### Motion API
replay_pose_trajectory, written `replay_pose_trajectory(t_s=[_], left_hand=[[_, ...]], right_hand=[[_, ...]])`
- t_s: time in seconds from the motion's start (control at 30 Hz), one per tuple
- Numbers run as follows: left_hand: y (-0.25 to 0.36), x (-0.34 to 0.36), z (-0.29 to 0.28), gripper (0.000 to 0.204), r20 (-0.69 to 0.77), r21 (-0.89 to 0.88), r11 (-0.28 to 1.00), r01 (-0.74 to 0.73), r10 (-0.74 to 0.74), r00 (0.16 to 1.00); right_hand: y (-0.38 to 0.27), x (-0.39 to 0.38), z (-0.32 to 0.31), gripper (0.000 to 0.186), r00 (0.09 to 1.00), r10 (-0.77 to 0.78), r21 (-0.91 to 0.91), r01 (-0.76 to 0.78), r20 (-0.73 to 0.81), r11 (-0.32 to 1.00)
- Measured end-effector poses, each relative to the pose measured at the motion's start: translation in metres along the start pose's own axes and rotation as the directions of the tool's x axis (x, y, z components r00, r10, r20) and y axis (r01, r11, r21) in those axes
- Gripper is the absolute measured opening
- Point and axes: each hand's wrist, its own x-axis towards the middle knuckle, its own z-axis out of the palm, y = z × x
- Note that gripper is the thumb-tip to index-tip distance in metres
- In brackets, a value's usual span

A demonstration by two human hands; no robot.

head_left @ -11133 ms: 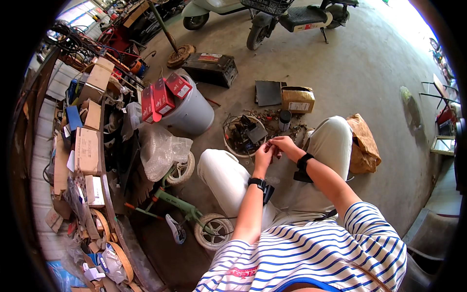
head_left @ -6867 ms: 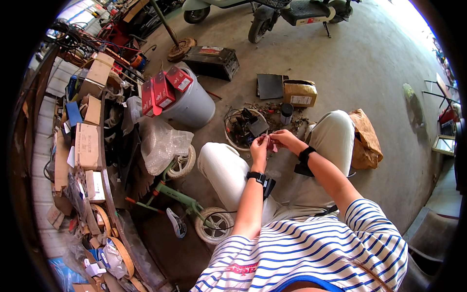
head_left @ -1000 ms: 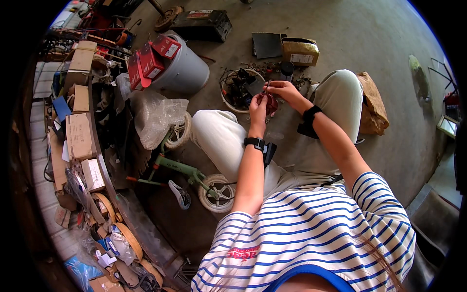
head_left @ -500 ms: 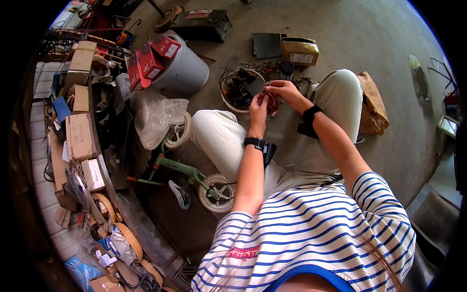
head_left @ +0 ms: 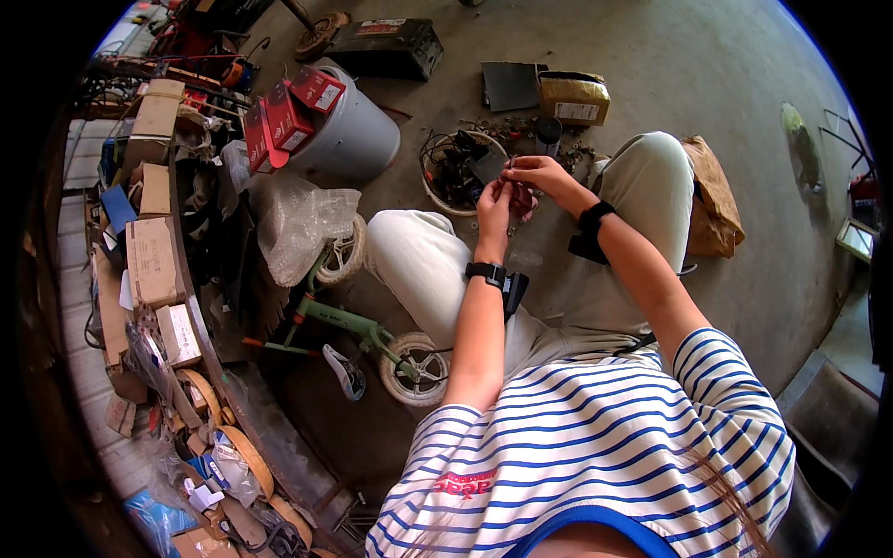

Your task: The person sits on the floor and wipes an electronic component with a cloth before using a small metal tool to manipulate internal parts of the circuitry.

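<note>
Both hands meet in front of my knees, just right of a white tub [head_left: 430, 190] full of black cables and dark parts. My left hand [head_left: 494, 206] is closed, its fingers pinched together at the tips. Fingertips of my right hand [head_left: 538, 175] touch the same spot, also in a pinch. Between them is something small and dark that I cannot make out. Behind the hands stands a black cylindrical can [head_left: 548, 133], with small metal pieces [head_left: 579, 149] scattered around it on the floor.
On the left are a grey bucket [head_left: 358, 135] topped with red boxes [head_left: 288, 116], bubble wrap [head_left: 302, 223] and a green balance bike [head_left: 344, 321]. An open cardboard box [head_left: 574, 98] lies beyond the can. A brown paper bag [head_left: 712, 200] rests beside my right knee. Cartons clutter a shelf [head_left: 209, 353].
My right fingers have shifted very slightly to the left and down against the left fingertips. Everything else stays where it was.
</note>
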Motion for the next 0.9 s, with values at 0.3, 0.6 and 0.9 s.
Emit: replay_pose_trajectory(t_s=[0.3,0.6,0.9], left_hand=[[-0.001,0.001,-0.003,0.019,-0.030,-0.007,0.999,0.040,-0.040,0.999],[-0.008,0.005,-0.006,0.019,-0.017,-0.007,1.000,-0.010,0.010,1.000],[-0.005,0.004,-0.006,0.024,-0.043,-0.009,0.999,0.035,-0.036,0.998]], right_hand=[[0.002,0.003,0.000,0.032,0.997,0.014,0.064,-0.019,0.080,0.998],[0.003,0.004,0.001,0.029,0.998,-0.044,0.012,0.044,0.038,0.999],[0.000,0.004,-0.002,0.030,0.992,-0.085,0.054,0.090,-0.092,0.994]])
